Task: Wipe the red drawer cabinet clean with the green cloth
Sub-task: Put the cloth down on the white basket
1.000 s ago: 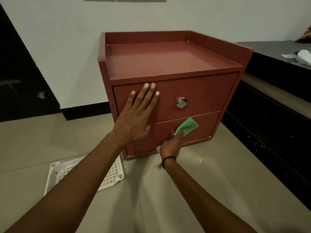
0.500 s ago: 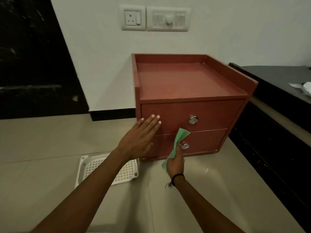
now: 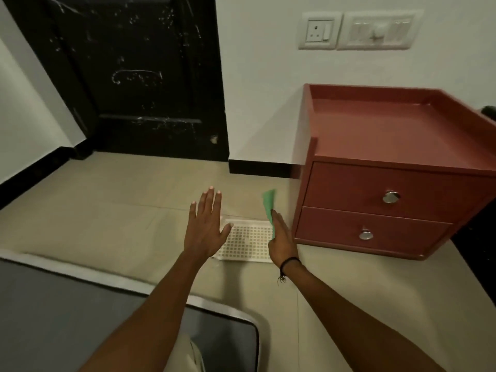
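The red drawer cabinet (image 3: 375, 189) stands on the floor at the right, against the white wall, with two shut drawers and round metal knobs. My right hand (image 3: 281, 241) is to the left of the cabinet's front corner, apart from it, and grips the green cloth (image 3: 269, 204), which sticks up above the fingers. My left hand (image 3: 205, 226) hovers further left with flat, spread fingers and holds nothing.
A white perforated tray (image 3: 248, 241) lies on the beige floor under and between my hands. A dark door (image 3: 134, 76) fills the back left. A grey mat with a white edge (image 3: 80, 304) lies at the lower left. Wall sockets (image 3: 359, 30) sit above the cabinet.
Both hands have come off the cabinet front and moved left over the white tray. The view has swung left, so the cabinet now sits at the right.
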